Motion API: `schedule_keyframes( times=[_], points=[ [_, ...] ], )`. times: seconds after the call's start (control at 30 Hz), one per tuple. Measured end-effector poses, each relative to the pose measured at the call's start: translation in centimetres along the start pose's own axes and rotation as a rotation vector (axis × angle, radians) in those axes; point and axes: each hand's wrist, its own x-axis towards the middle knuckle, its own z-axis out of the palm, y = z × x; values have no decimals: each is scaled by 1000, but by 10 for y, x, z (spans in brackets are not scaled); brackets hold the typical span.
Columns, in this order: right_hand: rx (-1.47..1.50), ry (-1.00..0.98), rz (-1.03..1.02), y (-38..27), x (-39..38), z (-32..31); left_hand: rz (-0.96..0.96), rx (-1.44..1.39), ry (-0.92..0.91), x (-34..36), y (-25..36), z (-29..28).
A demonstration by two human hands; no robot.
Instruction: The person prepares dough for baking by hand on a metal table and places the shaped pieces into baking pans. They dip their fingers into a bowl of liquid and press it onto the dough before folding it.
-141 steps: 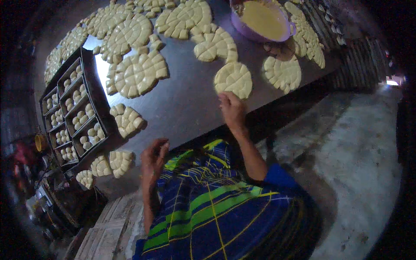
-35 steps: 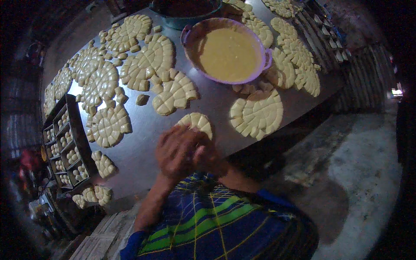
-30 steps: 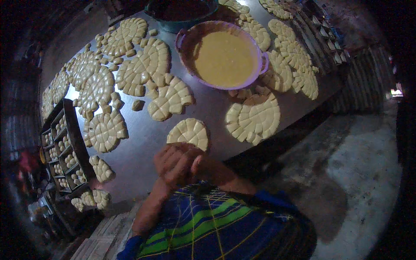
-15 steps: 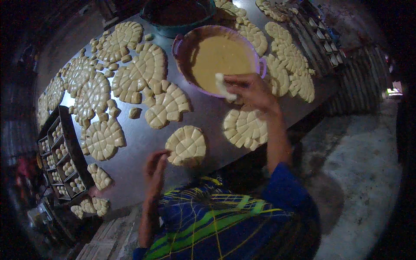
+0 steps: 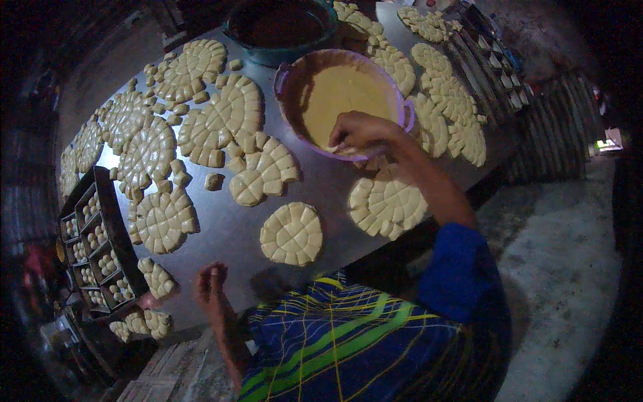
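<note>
While the right hand (image 5: pixel 358 130) dips into the purple bowl (image 5: pixel 295 80) of yellow batter at 12 o'clock, fingers pinched on a pale piece, the left hand (image 5: pixel 211 288) rests open at the counter (image 5: pixel 228 234) edge, 7 o'clock. Step looks like coating; lifting out calls for steady grip.

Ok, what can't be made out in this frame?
- Head view: whatever the right hand holds at the purple basin is hidden by its own fingers.
- Left hand: its palm side is not shown.
- Dark bowl: contents too dim.
- Divided tray: pieces too small, in shadow.
</note>
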Motion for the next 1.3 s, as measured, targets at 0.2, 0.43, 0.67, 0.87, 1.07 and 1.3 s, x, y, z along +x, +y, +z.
schedule_keyframes(
  times=[0.2,0.43,0.67,0.87,1.07,1.3],
  points=[
    [80,7,-19,7,-9,-1,-13,-5,-126,-5,12,16],
    [914,101,24,-56,-40,9,-291,-285,-478,-7,7,57],
    [1478,189,-221,-175,-37,119,-495,-747,-634,-17,55,98],
    [1606,188,-213,-212,-21,173,-456,-852,-517,-20,36,51],
    [1610,376,-243,-246,-1,219,-387,-977,-430,-8,34,-4],
    [-102,608,-573,-289,9,228,-72,-482,-325,2,34,-62]
  ],
)
